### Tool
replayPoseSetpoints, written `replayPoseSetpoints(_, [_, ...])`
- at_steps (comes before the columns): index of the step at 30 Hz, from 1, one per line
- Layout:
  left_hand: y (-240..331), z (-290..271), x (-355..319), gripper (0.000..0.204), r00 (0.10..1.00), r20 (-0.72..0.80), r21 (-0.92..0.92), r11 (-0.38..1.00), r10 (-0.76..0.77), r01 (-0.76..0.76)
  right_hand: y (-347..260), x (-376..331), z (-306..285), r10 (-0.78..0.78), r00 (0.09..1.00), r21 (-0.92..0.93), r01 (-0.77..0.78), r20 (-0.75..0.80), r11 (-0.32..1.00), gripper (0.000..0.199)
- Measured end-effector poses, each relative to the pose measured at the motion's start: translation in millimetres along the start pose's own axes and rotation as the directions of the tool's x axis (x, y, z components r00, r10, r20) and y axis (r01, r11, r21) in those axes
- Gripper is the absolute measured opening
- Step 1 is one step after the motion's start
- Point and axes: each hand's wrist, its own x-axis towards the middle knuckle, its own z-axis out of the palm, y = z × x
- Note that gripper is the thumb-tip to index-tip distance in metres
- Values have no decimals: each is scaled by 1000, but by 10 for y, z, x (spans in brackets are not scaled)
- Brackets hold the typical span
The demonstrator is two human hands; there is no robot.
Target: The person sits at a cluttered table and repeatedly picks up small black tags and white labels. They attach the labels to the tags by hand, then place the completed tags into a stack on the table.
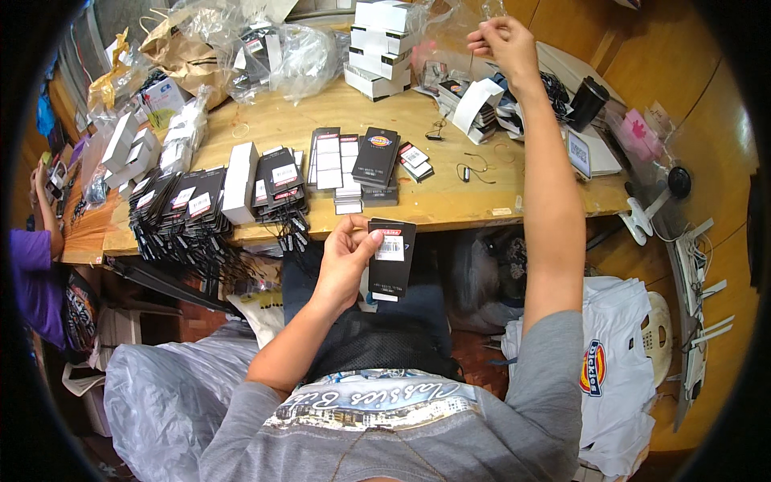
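My left hand (345, 261) grips black hang tags (392, 269) over my lap, thumb on the front one beside its white barcode label. Raised at the far right of the table, my right hand (504, 50) has its fingers pinched together. A thin dark line hangs near its fingertips; what they hold is too small to make out. On the table ahead lie a stack of black tags (376, 154), white label cards (328, 165) and a small pile of labelled tags (415, 161). A loose black string (466, 170) lies to their right.
Strung tags (181, 205) fill the table's left front, their cords hanging over the edge, beside a white box (239, 183). White boxes (377, 48) and plastic bags (305, 60) stand behind. A black cup (589, 103) is at right. Another person's purple sleeve (36, 269) shows at far left.
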Motion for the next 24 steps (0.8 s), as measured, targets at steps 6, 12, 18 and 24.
replayPoseSetpoints(6, [-22,-19,-13,11,1000,24,-31,999,10,-9,189,-205,-146,119,992,12,-118,-44,993,13])
replayPoseSetpoints(12, [-30,-28,-36,14,999,37,-54,999,-2,4,599,-748,-596,308,944,16,-309,-116,951,11])
replayPoseSetpoints(18, [-118,-16,-87,12,985,124,-82,988,-122,133,1083,-1154,-968,492,847,-271,-531,-203,803,8])
replayPoseSetpoints(24, [-101,56,-164,12,975,153,-112,978,-158,176,948,-1213,-643,76,991,-846,-134,-110,517,11])
